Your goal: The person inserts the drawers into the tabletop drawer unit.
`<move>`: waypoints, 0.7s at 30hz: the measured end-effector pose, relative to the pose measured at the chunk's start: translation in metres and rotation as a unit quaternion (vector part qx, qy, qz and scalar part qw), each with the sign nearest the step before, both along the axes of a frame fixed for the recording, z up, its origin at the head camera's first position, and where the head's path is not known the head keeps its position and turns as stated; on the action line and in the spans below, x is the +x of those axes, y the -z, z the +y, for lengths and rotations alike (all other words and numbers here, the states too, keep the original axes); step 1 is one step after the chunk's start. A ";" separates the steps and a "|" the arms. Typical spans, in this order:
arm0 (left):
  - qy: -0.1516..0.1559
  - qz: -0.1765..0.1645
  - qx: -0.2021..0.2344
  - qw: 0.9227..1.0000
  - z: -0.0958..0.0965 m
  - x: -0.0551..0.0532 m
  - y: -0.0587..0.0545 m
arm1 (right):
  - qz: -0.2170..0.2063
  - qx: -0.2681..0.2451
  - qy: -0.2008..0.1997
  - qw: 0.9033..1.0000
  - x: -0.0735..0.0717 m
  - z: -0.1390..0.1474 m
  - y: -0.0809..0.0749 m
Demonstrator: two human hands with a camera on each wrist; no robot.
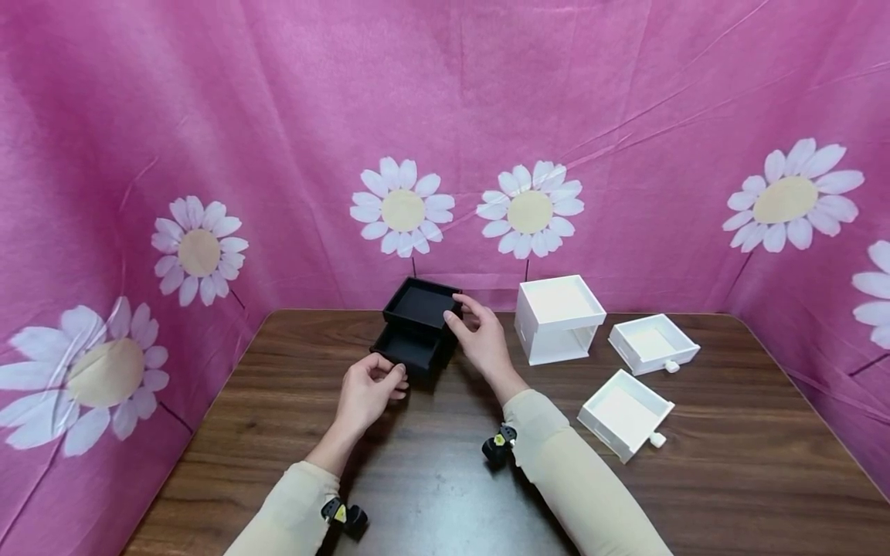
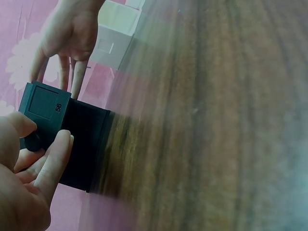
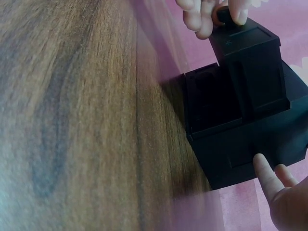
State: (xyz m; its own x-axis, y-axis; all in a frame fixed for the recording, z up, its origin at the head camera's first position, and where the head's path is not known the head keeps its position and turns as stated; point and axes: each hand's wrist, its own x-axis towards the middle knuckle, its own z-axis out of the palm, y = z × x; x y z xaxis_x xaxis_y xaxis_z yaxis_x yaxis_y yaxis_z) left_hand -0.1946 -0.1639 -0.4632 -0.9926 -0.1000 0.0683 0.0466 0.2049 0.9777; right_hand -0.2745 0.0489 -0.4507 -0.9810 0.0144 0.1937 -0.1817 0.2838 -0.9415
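A small black cabinet [image 1: 422,303] stands near the table's back edge, left of centre. One black drawer [image 1: 406,347] sticks part-way out of its upper slot, its inside bare; the lower slot beneath is dark and open in the right wrist view. My left hand [image 1: 371,388] pinches the drawer's round knob [image 3: 224,16] with thumb and fingers. The drawer front [image 2: 45,108], marked with a number, shows in the left wrist view. On the cabinet's right side my right hand [image 1: 484,340] rests its fingertips, fingers fairly straight; one finger [image 3: 267,175] touches the side wall.
A white cabinet [image 1: 556,305] with an open front stands right of the black one. Two white drawers with knobs lie to its right, one farther back [image 1: 653,344] and one nearer [image 1: 626,413]. A pink flowered cloth [image 1: 452,93] hangs around the wooden table [image 1: 445,479].
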 end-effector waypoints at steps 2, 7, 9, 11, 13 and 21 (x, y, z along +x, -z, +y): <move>-0.002 -0.002 0.002 1.000 0.000 -0.003 0.000 | 0.000 0.000 0.001 1.000 0.000 0.000 0.000; -0.007 -0.001 0.007 1.000 0.003 -0.011 -0.001 | 0.001 -0.001 0.004 1.000 -0.001 0.000 0.000; -0.010 0.001 0.010 1.000 0.005 -0.014 -0.001 | 0.004 -0.002 0.004 1.000 -0.001 -0.001 0.000; -0.012 0.003 0.014 1.000 0.005 -0.016 0.000 | 0.004 -0.001 0.004 1.000 0.000 -0.001 -0.001; -0.013 0.004 0.016 1.000 0.005 -0.017 0.000 | 0.006 0.001 0.004 1.000 0.000 -0.002 0.000; -0.006 0.010 0.017 1.000 0.006 -0.022 0.001 | 0.016 -0.002 0.007 1.000 0.002 -0.002 -0.001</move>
State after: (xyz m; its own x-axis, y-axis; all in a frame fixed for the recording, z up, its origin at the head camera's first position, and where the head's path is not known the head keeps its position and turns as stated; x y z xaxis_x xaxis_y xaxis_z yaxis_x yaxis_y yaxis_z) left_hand -0.2165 -0.1576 -0.4640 -0.9898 -0.1145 0.0845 0.0641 0.1715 0.9831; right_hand -0.2728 0.0474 -0.4496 -0.9741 0.0293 0.2243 -0.2072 0.2823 -0.9367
